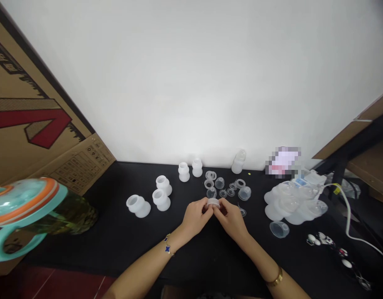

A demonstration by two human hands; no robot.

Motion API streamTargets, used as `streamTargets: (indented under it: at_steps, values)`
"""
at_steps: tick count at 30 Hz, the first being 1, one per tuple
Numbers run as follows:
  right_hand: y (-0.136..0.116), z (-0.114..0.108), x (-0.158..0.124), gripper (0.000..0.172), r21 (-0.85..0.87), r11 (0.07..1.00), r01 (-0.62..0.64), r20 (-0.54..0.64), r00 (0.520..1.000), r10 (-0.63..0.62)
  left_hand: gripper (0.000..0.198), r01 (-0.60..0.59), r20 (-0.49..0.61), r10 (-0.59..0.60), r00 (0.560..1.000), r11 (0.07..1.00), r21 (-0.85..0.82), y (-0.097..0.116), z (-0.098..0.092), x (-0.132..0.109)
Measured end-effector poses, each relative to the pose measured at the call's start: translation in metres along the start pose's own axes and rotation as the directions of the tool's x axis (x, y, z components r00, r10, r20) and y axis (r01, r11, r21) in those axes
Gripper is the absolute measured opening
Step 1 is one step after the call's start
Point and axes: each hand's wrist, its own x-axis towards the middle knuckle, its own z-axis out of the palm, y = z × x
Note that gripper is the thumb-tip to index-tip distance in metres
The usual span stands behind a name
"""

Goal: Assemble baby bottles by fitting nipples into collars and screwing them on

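My left hand [193, 216] and my right hand [232, 218] meet at the middle of the black table, both closed on a whitish baby bottle collar ring [213, 202]. Fingers pinch it from either side; whether a nipple is fitted inside I cannot make out. Just beyond the ring lie a clear dome cap [219, 182], several loose collar rings [209, 184] and small clear nipple parts [230, 192]. Another clear cap [244, 193] sits to the right. White bottle bodies with open necks stand to the left, among them a bottle body [162, 200].
An assembled bottle [239, 161] stands against the wall. On the right are a cluster of capped bottles [291, 203], a clear cap [279, 229], a white cable [348, 216] and a beaded strap [340, 251]. A large teal-lidded jug [29, 207] and cardboard box [76, 166] flank the left.
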Motion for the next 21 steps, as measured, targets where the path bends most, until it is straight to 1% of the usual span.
streamTargets:
  at_steps: [13,21]
  values:
    - [0.0013,-0.0001,0.0009,0.026,-0.011,1.0,0.025,-0.021,0.999,-0.025,0.031,0.007,-0.008,-0.007,1.0,1.0,0.024,-0.0004,-0.001,0.0002]
    - [0.0017,0.0007,0.0009,0.026,-0.01,1.0,0.022,-0.02,1.0,-0.022,0.034,0.002,-0.008,-0.002,1.0,1.0,0.006,0.0007,-0.0019,-0.0006]
